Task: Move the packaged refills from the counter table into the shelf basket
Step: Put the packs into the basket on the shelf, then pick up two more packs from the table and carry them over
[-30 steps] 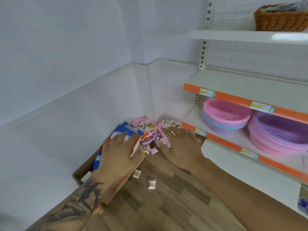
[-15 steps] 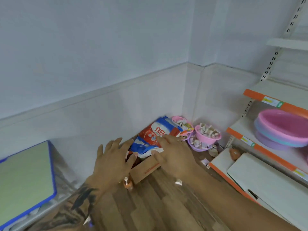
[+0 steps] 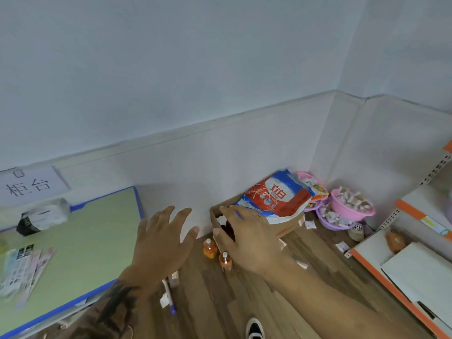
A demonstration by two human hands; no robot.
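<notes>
A red, white and blue refill bag (image 3: 276, 200) lies on top of a cardboard box (image 3: 285, 228) in the floor corner. My right hand (image 3: 247, 238) hovers over the box's near end with fingers spread, holding nothing. My left hand (image 3: 162, 243) is also spread and empty, left of the box. On the green counter table (image 3: 80, 241) at the left lie a black-and-white packaged refill (image 3: 41, 217) and several flat packets (image 3: 22, 270). No shelf basket shows in this view.
Two small orange bottles (image 3: 209, 248) stand on the wood floor by the box. Pink and purple bowls (image 3: 349, 209) full of small packets fill the corner. An orange-edged white shelf unit (image 3: 401, 272) runs along the right. Scraps and a pen litter the floor.
The view has swung left, bringing the counter table into sight. Both hands have lifted off the refill bag and box and spread open, the left one moving further left.
</notes>
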